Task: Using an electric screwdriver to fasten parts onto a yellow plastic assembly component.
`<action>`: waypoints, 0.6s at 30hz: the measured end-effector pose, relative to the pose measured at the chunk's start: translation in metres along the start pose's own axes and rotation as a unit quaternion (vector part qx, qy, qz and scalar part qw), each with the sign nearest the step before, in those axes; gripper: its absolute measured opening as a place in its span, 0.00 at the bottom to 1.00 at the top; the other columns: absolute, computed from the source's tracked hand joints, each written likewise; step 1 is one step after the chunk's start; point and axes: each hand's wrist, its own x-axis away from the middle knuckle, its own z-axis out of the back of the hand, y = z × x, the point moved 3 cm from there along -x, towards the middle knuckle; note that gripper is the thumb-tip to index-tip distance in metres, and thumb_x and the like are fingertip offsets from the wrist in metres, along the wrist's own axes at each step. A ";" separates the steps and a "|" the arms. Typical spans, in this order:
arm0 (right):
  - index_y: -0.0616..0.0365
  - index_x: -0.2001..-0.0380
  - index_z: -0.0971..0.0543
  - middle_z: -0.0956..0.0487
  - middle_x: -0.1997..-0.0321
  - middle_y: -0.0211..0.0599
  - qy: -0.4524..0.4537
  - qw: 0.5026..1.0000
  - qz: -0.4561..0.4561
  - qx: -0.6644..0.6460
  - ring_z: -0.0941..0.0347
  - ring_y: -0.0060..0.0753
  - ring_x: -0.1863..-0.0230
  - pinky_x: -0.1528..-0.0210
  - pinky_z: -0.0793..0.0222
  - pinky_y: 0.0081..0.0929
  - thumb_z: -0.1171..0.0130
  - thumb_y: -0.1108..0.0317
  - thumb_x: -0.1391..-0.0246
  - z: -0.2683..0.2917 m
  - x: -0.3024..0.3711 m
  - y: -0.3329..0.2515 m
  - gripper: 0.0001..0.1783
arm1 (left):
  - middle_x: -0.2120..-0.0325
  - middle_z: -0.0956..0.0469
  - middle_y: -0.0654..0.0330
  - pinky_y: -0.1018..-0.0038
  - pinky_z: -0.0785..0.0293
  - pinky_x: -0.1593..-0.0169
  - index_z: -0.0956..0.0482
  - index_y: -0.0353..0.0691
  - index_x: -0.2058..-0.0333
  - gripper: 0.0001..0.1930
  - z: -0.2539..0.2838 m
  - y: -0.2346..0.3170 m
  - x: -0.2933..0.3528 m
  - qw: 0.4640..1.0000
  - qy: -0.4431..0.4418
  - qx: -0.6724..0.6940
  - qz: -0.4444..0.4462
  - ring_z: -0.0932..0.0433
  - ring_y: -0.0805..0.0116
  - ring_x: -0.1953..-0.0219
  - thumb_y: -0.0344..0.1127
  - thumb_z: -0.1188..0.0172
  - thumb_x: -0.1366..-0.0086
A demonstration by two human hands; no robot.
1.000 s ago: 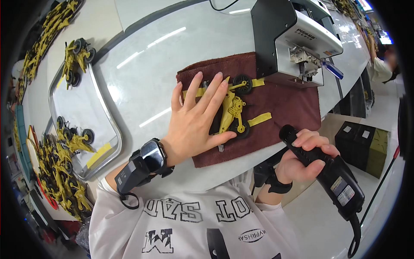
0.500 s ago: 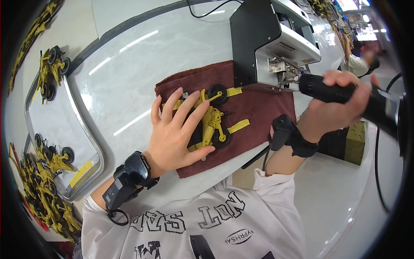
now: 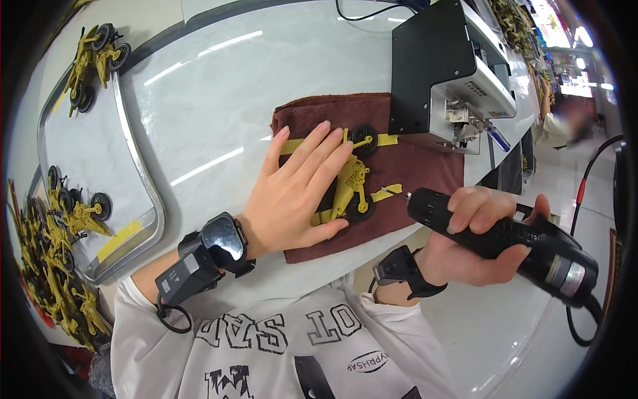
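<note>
My left hand (image 3: 286, 189) lies over a yellow and black toy three-wheeler (image 3: 348, 183), fingers stretched out flat and thumb along its near side. Part of the toy is hidden beneath the palm. It rests on a dark red cloth (image 3: 425, 166), near strips of yellow tape (image 3: 387, 193). In my right hand (image 3: 475, 256) is a black corded electric screwdriver (image 3: 492, 233), fingers wrapped round its body. Its thin bit points left toward the toy's near wheel, just short of it. Whether a screw sits on the bit is too small to tell.
A black and white screw feeder (image 3: 432, 73) stands at the cloth's far right. On the left, a metal-rimmed tray (image 3: 149, 219) holds similar toys (image 3: 83, 213); more toys (image 3: 56, 279) lie beyond it. The screwdriver's cord (image 3: 573, 326) hangs at right. Another person sits farther off.
My right hand has brought the screwdriver away from the screw feeder, nearer to me and to the toy. My left hand stays on the toy, while the whole view has shifted.
</note>
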 end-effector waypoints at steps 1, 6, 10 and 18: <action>0.59 0.40 0.54 0.30 0.81 0.41 -0.024 0.999 0.020 -0.008 0.37 0.33 0.88 0.83 0.35 0.32 0.49 0.47 0.44 -0.009 0.001 0.002 0.41 | 0.39 0.41 0.52 0.49 0.61 0.36 0.43 0.41 0.39 0.46 0.000 0.000 0.001 1.000 -0.001 0.000 0.001 0.46 0.55 0.34 0.53 0.34 0.54; 0.60 0.38 0.59 0.29 0.79 0.44 -0.107 0.994 0.014 -0.020 0.35 0.35 0.88 0.80 0.31 0.37 0.50 0.46 0.44 -0.023 0.000 0.013 0.44 | 0.41 0.38 0.55 0.53 0.60 0.38 0.43 0.41 0.39 0.45 -0.001 -0.001 0.004 1.000 -0.008 -0.020 0.009 0.42 0.58 0.36 0.53 0.34 0.54; 0.60 0.39 0.58 0.29 0.77 0.44 -0.110 0.993 0.028 -0.033 0.35 0.35 0.87 0.80 0.31 0.35 0.51 0.45 0.43 -0.028 -0.002 0.013 0.43 | 0.43 0.36 0.56 0.53 0.61 0.38 0.39 0.42 0.42 0.43 -0.002 -0.002 0.006 1.000 -0.004 -0.014 0.002 0.41 0.59 0.37 0.54 0.34 0.55; 0.59 0.41 0.48 0.32 0.78 0.37 -0.141 0.987 0.008 0.074 0.38 0.29 0.85 0.77 0.37 0.32 0.57 0.48 0.40 -0.052 0.004 0.036 0.33 | 0.44 0.35 0.56 0.52 0.62 0.38 0.37 0.40 0.43 0.43 -0.003 -0.004 0.005 1.000 -0.002 0.002 0.015 0.40 0.59 0.38 0.54 0.33 0.57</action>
